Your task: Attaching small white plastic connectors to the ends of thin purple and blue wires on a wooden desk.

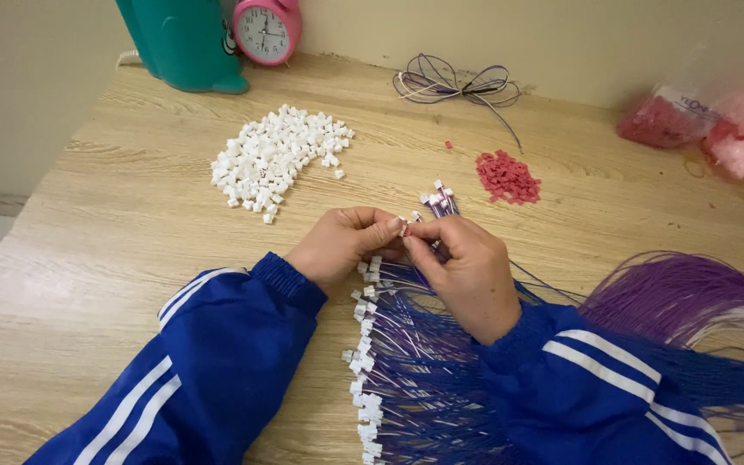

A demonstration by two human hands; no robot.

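Both hands meet at mid-table: left hand (346, 245) touching right hand (467, 271), a small connector (405, 228) pinched between their fingertips. Beneath and in front of them lies the wire bundle (424, 362), fanning off right. Behind-left sits the heap of housings (277, 155); behind-right, the smaller pile of pieces (507, 177). Clock (266, 30) and coiled wire (454, 84) stand at the table's (96, 258) far edge, bags (708, 120) far right.

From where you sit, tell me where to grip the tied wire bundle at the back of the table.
Grip the wire bundle at its dark tie in the middle, probably from above with the right hand. The loops fan out loosely to either side there, and one loose end trails toward the red pieces, so the waist is likely the only firm part.
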